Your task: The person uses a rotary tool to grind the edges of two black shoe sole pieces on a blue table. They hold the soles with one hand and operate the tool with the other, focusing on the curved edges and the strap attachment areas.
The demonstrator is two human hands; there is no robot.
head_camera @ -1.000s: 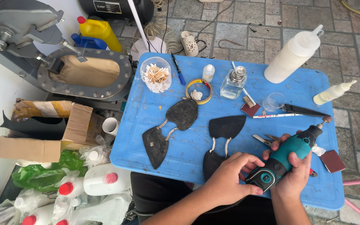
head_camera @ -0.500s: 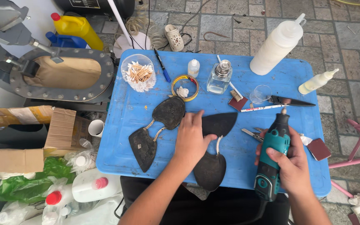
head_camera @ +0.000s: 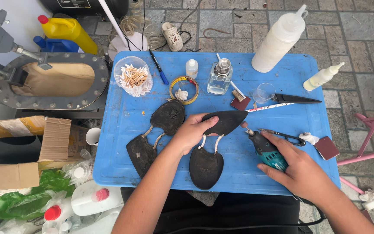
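My left hand (head_camera: 192,131) grips the pointed front piece of a black shoe sole (head_camera: 228,121), lying on the blue table (head_camera: 122,130). Its heel piece (head_camera: 206,167) lies below, joined by two pale strips. My right hand (head_camera: 301,173) holds a teal rotary tool (head_camera: 266,149), whose tip points at the sole's edge near my left fingers. A second black sole (head_camera: 154,134) lies flat to the left of my left hand.
On the table stand a cup of cotton swabs (head_camera: 133,77), a tape roll (head_camera: 184,89), a glass bottle (head_camera: 219,77), a large white squeeze bottle (head_camera: 280,39), a small one (head_camera: 323,76), snips (head_camera: 286,137) and sandpaper block (head_camera: 326,147). Bottles, boxes (head_camera: 57,138) crowd the left.
My left hand closed on the sole's front piece. My right hand swung the rotary tool down from upright, bringing its tip to the sole's edge.
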